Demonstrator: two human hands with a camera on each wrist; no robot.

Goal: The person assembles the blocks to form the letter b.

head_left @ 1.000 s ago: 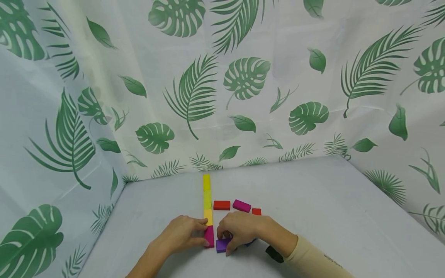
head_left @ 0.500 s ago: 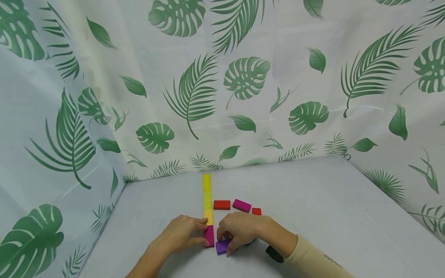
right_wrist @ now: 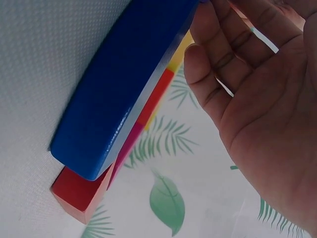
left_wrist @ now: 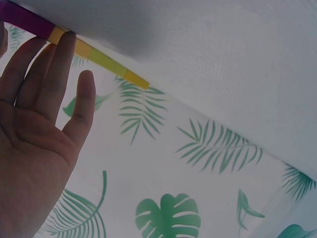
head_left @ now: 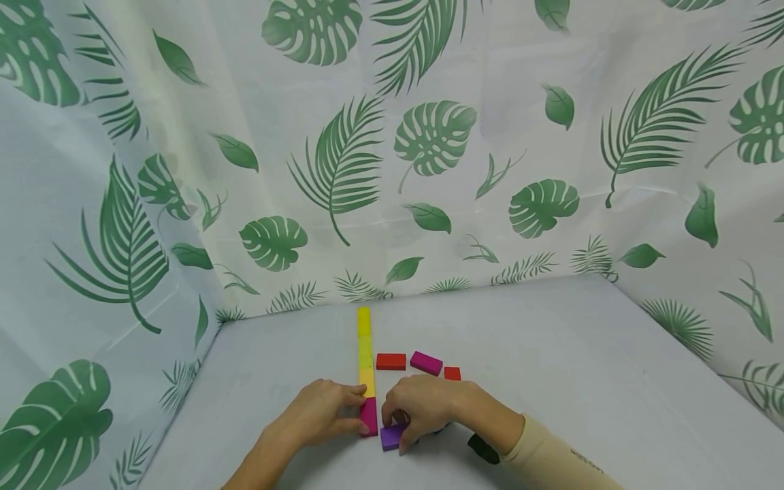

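Note:
In the head view, my left hand (head_left: 321, 412) touches the left side of a magenta block (head_left: 369, 417), fingers near its far end and thumb near its close end. The fingers look fairly straight in the left wrist view. That block ends a straight row with several yellow and yellow-green blocks (head_left: 365, 350) running away from me. Just right of the row, my right hand (head_left: 422, 405) pinches a purple block (head_left: 392, 437) between thumb and fingers, its right end hidden. In the right wrist view, a blue block (right_wrist: 119, 89) lies beside the right hand.
Beyond the right hand, a red block (head_left: 390, 361), another magenta block (head_left: 426, 363) and a partly covered red block (head_left: 452, 373) form a curve. A dark object (head_left: 483, 449) sits beneath the right forearm. Leaf-printed curtains (head_left: 441, 258) border the white table (head_left: 269, 354).
The purple block has turned slightly, and its left end has come a little toward me, along with the right thumb. The left hand and the row stay put.

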